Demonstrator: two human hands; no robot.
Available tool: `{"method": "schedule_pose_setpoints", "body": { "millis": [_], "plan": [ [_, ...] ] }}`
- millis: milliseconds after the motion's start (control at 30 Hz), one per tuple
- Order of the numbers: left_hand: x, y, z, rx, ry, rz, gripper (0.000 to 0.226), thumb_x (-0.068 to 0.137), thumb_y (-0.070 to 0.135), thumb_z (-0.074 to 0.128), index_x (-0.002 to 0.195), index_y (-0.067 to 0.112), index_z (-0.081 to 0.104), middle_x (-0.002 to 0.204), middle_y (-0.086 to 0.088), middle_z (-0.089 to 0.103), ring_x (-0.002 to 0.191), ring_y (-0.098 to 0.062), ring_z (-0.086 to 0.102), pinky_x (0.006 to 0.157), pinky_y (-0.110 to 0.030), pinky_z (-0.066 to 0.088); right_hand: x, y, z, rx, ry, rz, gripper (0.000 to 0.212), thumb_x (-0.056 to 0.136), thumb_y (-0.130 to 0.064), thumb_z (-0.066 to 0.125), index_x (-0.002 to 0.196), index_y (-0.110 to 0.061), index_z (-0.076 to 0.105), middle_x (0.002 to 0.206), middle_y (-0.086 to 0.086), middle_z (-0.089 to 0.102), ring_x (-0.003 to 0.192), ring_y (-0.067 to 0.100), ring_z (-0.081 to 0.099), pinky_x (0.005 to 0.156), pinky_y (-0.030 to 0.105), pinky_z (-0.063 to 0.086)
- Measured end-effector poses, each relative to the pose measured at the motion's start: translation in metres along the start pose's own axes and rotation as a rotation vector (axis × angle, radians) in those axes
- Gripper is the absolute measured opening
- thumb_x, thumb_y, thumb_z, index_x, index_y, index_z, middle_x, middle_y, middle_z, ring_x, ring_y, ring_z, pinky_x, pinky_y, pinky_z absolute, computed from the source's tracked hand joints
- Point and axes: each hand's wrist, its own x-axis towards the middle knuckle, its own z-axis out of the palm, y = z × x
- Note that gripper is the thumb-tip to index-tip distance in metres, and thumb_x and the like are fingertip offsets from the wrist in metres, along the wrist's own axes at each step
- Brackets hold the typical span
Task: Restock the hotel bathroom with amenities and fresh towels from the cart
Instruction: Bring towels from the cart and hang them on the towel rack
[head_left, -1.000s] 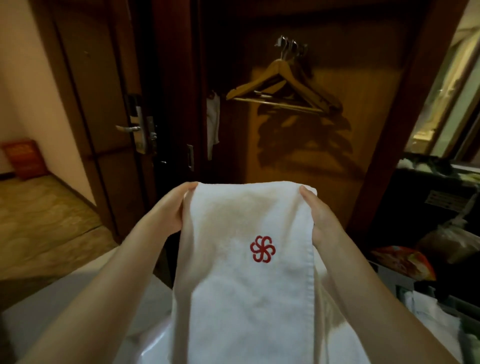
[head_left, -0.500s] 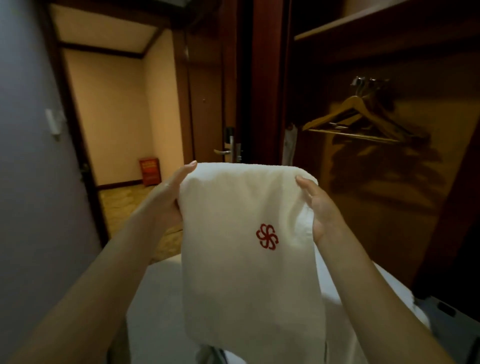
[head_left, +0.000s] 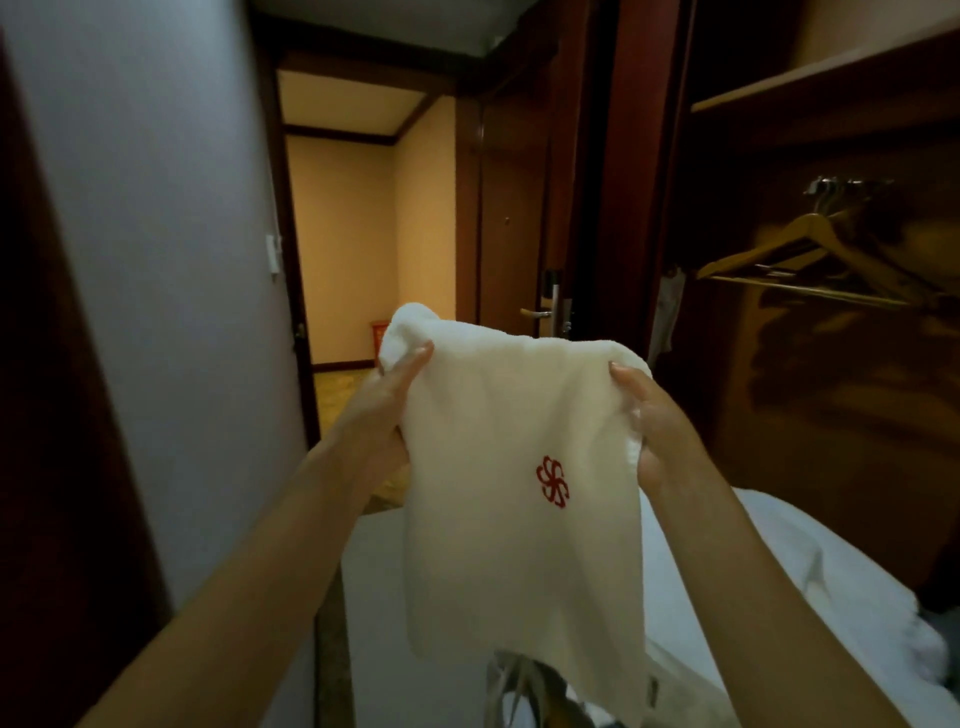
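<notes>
Swung left since 1.0 s ago. Pushed the hangers (head_left: 810, 254) from upper centre to far right and the door handle (head_left: 535, 313) from left to centre. Brought in a grey wall (head_left: 171, 260) at left, and set the red bin (head_left: 378, 332), once far left, just behind the towel (head_left: 509, 545). Lost the packets at right. Bunched the towel's top left corner into a lump above the left hand (head_left: 382, 410), flat 0.5 s ago. Gathered cloth against the right hand (head_left: 660, 431). Carried the logo (head_left: 552, 481) rightward and tilted it. Lifted the bottom hem into sight, off-frame 1.0 s ago.
</notes>
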Motion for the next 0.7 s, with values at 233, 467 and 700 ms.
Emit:
{"method": "schedule_pose_setpoints", "body": {
  "millis": [233,467,700],
  "plan": [
    [-0.078,0.008,-0.028,0.044,0.043,-0.015,0.070,0.069,0.047,0.067,0.131,0.021,0.049,0.121,-0.009,0.063,0.103,-0.022,0.065,0.060,-0.030,0.057,-0.058,0.027,0.019,0.065,0.011,0.082,0.030,0.092,-0.025,0.055,0.120,-0.016,0.057,0.112,0.011,0.063,0.099,0.028,0.061,0.075,0.042,0.052],
    [-0.164,0.004,-0.027,0.103,0.013,-0.067,0.035,0.076,0.036,0.060,0.109,0.024,0.058,0.107,-0.007,0.070,0.092,-0.020,0.070,0.064,-0.030,0.059,-0.101,0.041,0.030,0.061,-0.106,0.149,0.039,0.089,-0.018,0.058,0.128,-0.016,0.052,0.119,0.016,0.061,0.101,0.032,0.063,0.063,0.036,0.053],
    [-0.239,-0.010,-0.045,0.126,0.407,0.037,0.032,0.087,0.038,0.054,0.111,0.018,0.059,0.105,-0.008,0.070,0.095,-0.023,0.067,0.077,-0.037,0.055,-0.146,0.054,0.026,-0.003,-0.350,0.314,0.015,0.092,-0.027,0.054,0.088,-0.013,0.059,0.084,0.005,0.061,0.074,0.019,0.060,0.062,0.033,0.048]
  ]
}}
